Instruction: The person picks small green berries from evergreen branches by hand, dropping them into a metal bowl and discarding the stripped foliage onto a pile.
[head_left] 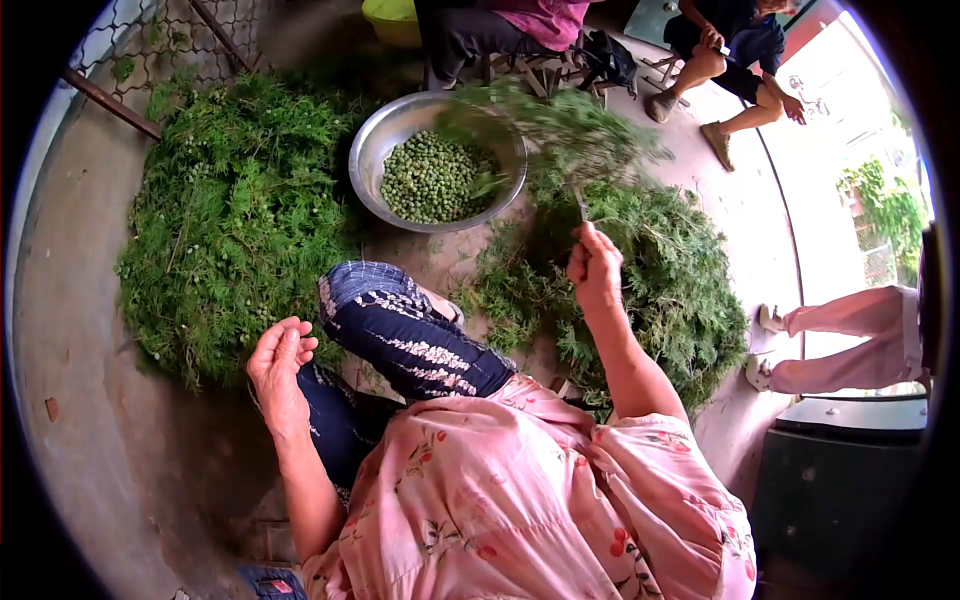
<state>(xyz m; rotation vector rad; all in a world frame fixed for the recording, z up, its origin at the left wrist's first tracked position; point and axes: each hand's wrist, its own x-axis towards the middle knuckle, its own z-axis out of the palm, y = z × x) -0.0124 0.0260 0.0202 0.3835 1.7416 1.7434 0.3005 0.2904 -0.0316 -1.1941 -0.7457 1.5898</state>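
My right hand point(597, 265) is closed round the stem of a leafy green branch point(570, 130). The branch's foliage is blurred and reaches over the right rim of a wide metal basin point(365, 165). Small round green fruits point(430, 180) lie in that basin. Over by my left knee, my left hand point(280, 370) is raised with its fingers curled in and the thumb against them; whatever may be inside is hidden. A pile of cut green branches point(240, 220) lies beyond my left hand, and a second pile point(660, 290) lies under and beside my right forearm.
A yellow-green tub point(393, 22) stands behind the basin. One person in pink point(540, 20) sits at the back, another in dark shorts point(740, 60) at upper right. Someone's legs in pale trousers point(850, 340) are at the right. Wire mesh point(170, 45) lines the upper left.
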